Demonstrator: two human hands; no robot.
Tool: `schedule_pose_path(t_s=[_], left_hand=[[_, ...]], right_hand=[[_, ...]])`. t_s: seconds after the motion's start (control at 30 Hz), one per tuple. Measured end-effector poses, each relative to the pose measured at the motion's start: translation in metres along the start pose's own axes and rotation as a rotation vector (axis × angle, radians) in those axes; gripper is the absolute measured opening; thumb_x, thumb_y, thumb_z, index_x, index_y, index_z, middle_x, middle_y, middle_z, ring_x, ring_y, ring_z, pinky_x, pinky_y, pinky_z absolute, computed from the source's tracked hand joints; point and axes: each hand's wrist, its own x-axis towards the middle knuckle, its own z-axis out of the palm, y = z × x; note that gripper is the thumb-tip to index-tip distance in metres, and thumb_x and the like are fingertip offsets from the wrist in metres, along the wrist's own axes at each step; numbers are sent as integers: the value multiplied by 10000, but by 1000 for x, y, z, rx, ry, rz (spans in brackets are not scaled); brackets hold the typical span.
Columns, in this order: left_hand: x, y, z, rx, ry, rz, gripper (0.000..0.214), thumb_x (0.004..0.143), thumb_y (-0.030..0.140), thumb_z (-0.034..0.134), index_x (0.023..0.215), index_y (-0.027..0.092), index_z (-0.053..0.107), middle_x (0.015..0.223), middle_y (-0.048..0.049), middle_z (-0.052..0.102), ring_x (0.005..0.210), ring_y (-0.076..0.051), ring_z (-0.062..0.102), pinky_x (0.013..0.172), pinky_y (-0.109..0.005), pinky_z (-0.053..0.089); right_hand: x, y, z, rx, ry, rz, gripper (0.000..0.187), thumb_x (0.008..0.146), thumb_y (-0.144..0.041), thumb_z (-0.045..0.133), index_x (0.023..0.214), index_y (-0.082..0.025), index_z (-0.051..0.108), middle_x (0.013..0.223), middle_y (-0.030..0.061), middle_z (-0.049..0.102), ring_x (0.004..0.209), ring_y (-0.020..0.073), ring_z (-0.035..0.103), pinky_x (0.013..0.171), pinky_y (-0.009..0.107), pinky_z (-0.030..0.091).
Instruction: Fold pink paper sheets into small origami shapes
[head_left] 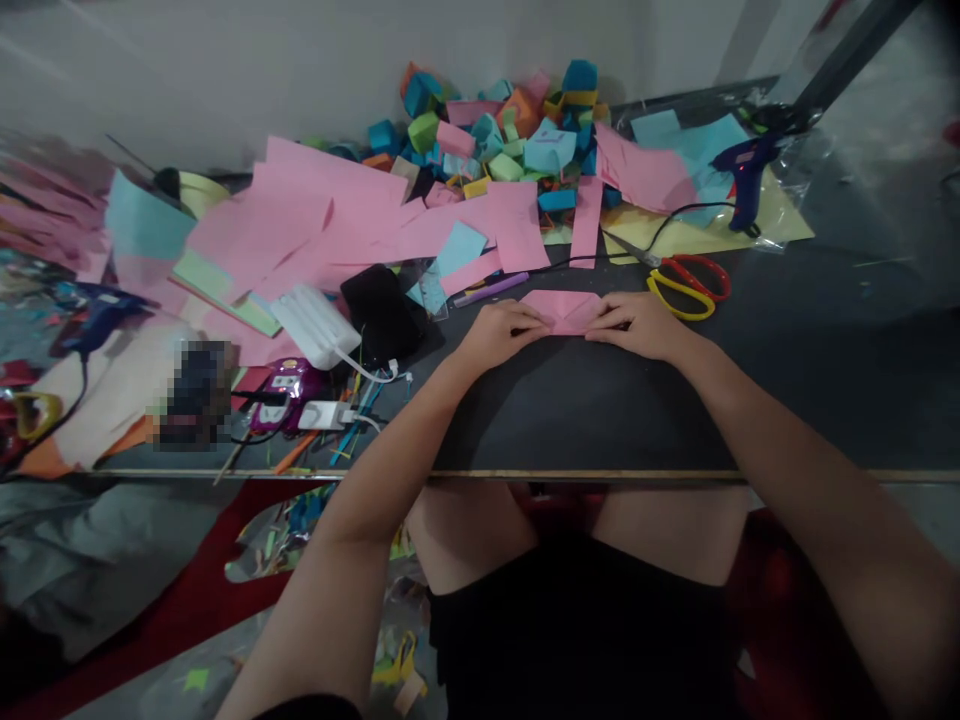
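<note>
A folded piece of pink paper (564,308) lies flat on the dark table (577,410) in front of me. Crease lines run across its middle. At its left end, my left hand (504,335) pinches the edge between thumb and fingers. My right hand (634,325) grips the opposite end the same way. Just beyond the paper, on the left, rests a purple pen (491,289). Scissors (686,285) with one red and one yellow handle lie close to my right hand, their blades pointing away to the upper left.
Pink paper sheets (300,220) and a heap of small folded coloured papers (502,140) line the back. Glue guns stand right (746,180) and left (105,315), with a cable crossing behind the scissors. A black phone (382,312) and white power bank (315,325) lie left.
</note>
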Motion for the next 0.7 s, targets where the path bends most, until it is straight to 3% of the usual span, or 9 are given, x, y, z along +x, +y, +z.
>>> schedule_pose_path(t_s=[0.17,0.4,0.7], left_hand=[[3,9,1,-109,55,-158,235,941,390,678,845,221,811,956,-50,829,885,-175,771,798,-298,594],[5,11,3,-23,75,-284,289,895,433,722,729,200,760,793,-29,784,668,-133,670,623,-268,490],[1,11,5,-67,122,-329,138,862,293,732,756,217,776,867,-31,809,777,-169,727,715,-310,570]], right_hand=[[0,-11,-2,43,51,136,222,889,-433,697,903,-265,840,943,50,804,846,205,720,777,334,517],[4,-23,1,-147,61,239,262,880,-402,673,732,-209,773,727,43,746,662,176,649,657,314,431],[5,-18,3,-217,159,349,462,857,-629,671,666,-212,730,665,48,700,597,160,581,587,318,391]])
